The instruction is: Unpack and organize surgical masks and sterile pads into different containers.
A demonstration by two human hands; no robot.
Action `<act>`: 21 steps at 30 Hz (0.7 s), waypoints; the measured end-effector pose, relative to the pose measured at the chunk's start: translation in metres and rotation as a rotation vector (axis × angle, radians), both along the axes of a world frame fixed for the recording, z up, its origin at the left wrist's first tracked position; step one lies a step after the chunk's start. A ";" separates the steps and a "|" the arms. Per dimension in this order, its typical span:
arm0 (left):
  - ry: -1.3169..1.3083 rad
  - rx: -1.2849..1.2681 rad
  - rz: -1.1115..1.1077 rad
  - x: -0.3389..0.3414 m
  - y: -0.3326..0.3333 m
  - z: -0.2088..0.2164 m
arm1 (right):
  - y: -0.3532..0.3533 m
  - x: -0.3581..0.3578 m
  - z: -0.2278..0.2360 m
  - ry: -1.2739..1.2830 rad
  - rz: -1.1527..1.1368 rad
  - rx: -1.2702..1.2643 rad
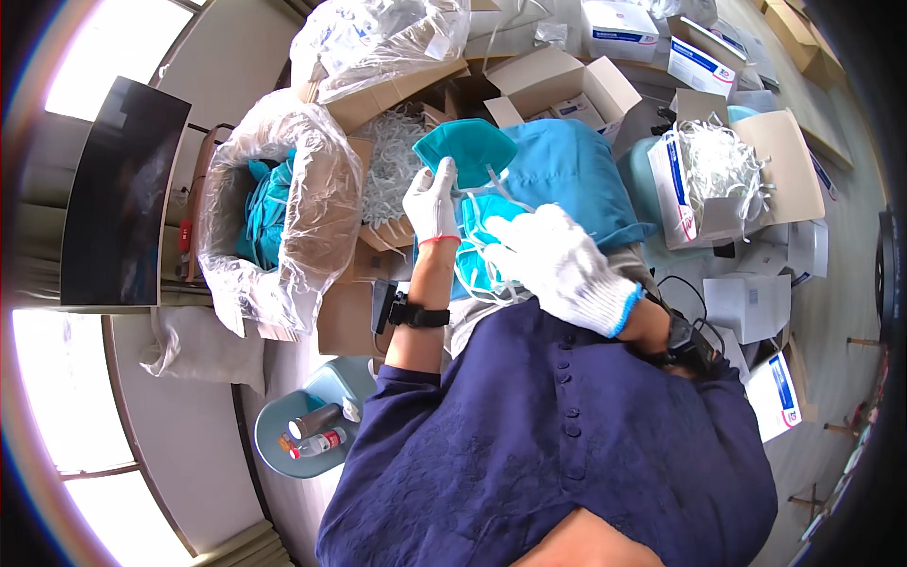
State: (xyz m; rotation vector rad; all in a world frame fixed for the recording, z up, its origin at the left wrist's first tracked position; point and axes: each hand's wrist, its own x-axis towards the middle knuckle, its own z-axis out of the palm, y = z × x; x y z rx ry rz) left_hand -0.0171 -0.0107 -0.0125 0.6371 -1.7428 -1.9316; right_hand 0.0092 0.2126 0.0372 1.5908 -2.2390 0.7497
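In my left hand (pixel 433 203), wearing a white knit glove, a teal face mask (pixel 468 149) is pinched by its lower edge between thumb and fingers. White straps trail from the mask toward my lap. My right hand (pixel 557 269), in a white glove with a blue cuff, lies over more teal face masks (pixel 480 269) on my lap. Its fingers are stretched out and slightly apart across those masks and their loose white straps. What is under the palm is hidden. A blue cloth-covered cushion or bundle (pixel 567 165) sits just beyond both hands.
At left, a plastic-lined carton (pixel 321 180) contains teal masks. A box of white straps (pixel 392 161) stands beside it; another strap-filled box (pixel 720 165) is at right. An open carton (pixel 539 80) stands ahead. A teal stool (pixel 283 454) bears bottles. White boxes (pixel 746 304) crowd the right.
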 end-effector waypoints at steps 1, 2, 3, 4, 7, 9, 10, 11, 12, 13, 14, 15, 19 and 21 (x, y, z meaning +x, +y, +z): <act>-0.032 0.001 0.015 0.002 -0.001 0.002 | 0.003 -0.001 0.000 -0.002 -0.026 -0.048; -0.027 -0.002 0.016 0.004 -0.001 0.004 | 0.003 -0.002 0.000 -0.004 -0.052 -0.095; -0.004 0.046 0.000 0.007 0.005 0.008 | 0.003 -0.002 0.001 -0.003 -0.058 -0.093; 0.017 0.095 -0.017 0.010 0.012 0.011 | -0.001 -0.003 0.002 -0.125 -0.179 -0.181; 0.004 0.094 -0.114 0.021 0.032 0.023 | -0.011 -0.014 0.007 -0.375 -0.389 -0.316; 0.008 0.065 -0.200 0.029 0.052 0.038 | -0.014 -0.024 0.001 -0.448 -0.433 -0.312; 0.032 0.043 -0.221 0.031 0.060 0.040 | -0.015 -0.029 -0.006 -0.428 -0.429 -0.261; 0.060 0.002 -0.234 0.031 0.064 0.035 | -0.014 -0.031 -0.010 -0.409 -0.425 -0.210; 0.087 -0.038 -0.240 0.032 0.064 0.033 | -0.012 -0.031 -0.009 -0.412 -0.423 -0.210; 0.057 -0.072 -0.240 0.034 0.063 0.033 | -0.009 -0.031 -0.007 -0.475 -0.343 -0.230; 0.055 -0.072 -0.237 0.035 0.060 0.035 | -0.007 -0.030 -0.005 -0.537 -0.262 -0.250; 0.090 -0.110 -0.244 0.035 0.059 0.038 | -0.005 -0.029 -0.005 -0.681 -0.229 -0.308; 0.170 -0.303 -0.247 0.034 0.068 0.032 | -0.005 -0.035 -0.002 -0.227 -0.178 -0.513; 0.152 -0.469 -0.214 0.037 0.073 0.029 | -0.006 -0.026 0.005 -0.744 -0.067 -0.615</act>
